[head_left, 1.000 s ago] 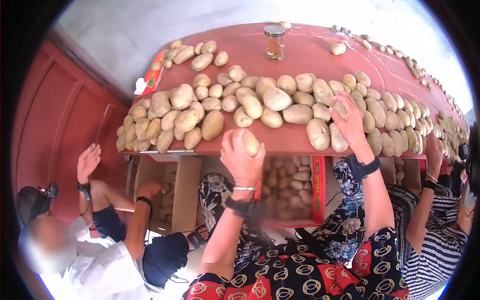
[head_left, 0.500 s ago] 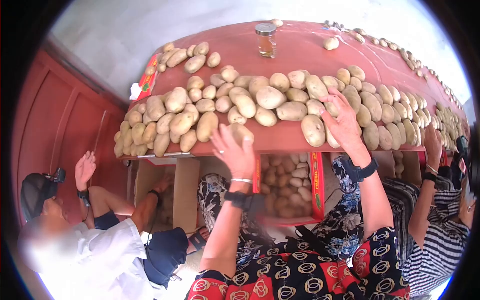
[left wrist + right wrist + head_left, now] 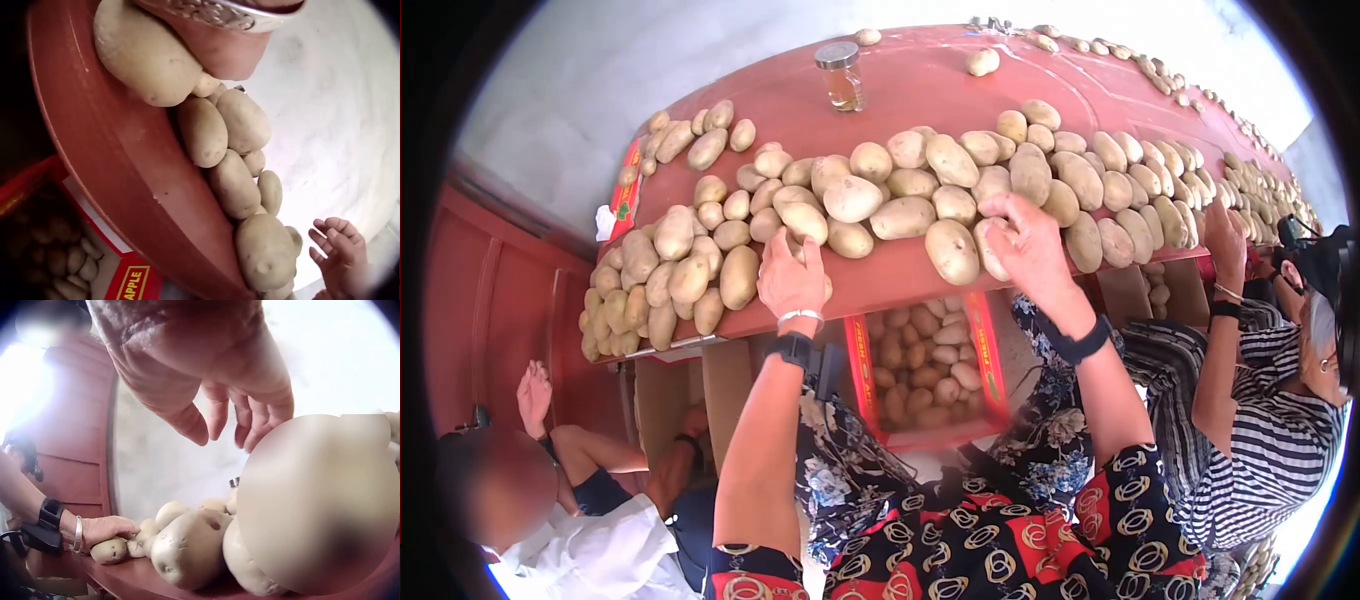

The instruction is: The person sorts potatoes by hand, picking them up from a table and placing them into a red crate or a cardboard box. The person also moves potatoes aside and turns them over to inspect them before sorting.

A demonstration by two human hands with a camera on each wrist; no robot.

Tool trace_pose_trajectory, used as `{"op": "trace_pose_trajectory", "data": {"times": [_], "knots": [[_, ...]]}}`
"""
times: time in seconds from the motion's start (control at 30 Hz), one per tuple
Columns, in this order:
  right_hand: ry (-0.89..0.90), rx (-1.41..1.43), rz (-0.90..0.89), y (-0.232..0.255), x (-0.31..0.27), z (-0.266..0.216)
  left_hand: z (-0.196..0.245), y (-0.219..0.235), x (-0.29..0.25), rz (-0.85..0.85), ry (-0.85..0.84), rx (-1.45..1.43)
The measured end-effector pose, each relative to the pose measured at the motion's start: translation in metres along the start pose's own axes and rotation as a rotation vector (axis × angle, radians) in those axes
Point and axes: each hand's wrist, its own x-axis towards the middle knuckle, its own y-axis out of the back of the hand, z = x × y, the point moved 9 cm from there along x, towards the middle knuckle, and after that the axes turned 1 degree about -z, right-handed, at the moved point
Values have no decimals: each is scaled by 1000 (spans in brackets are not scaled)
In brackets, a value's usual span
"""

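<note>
Several pale potatoes lie heaped along the near edge of a red table. My left hand (image 3: pixel 793 275) bends over a potato (image 3: pixel 109 551) at the table's edge, its palm covering most of it in the head view. The fingertips reach a long potato (image 3: pixel 803 222) in the row. Under the left wrist bracelet, a large potato (image 3: pixel 147 56) shows close up. My right hand (image 3: pixel 1030 250) hovers beside an upright oval potato (image 3: pixel 952 252), fingers loosely bent. In the right wrist view nothing lies between those fingers (image 3: pixel 215 412).
A red-edged carton (image 3: pixel 990 365) of potatoes stands below the table edge. A lidded glass jar (image 3: pixel 840 78) stands farther back. People sit on both sides, one in a white shirt (image 3: pixel 600 530), one in stripes (image 3: pixel 1250 460). More potatoes (image 3: pixel 1170 165) continue rightward.
My left hand, earlier gripping a potato in front of the table edge, has moved forward to the row. The head view has turned, so the table's things appear farther left. My right hand stays near the row.
</note>
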Motion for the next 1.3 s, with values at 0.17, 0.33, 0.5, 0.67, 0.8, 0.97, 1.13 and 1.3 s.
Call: {"op": "trace_pose_trajectory", "data": {"times": [0.17,0.33,0.5,0.67,0.8,0.97,1.13,1.3], "knots": [[110,-622,-191,-57,-14,-21,-4,-1,-1,69,-53,-38],[57,-742,-222,-73,-9,-12,-2,-4,1,6,-20,39],[52,-737,-189,-70,-7,-11,0,-1,0,16,-18,93],[152,-643,-162,-72,-13,-15,0,-2,1,-41,17,49],[307,-469,-300,-89,-16,-21,-8,-3,2,-30,25,-10],[336,-343,-340,-100,-14,-31,-8,-3,6,12,-2,-47],[266,-97,-208,-119,-11,-67,-10,-2,2,41,-82,-191],[215,-35,-313,-150,-10,-56,-9,-5,3,26,-110,-221]]}}
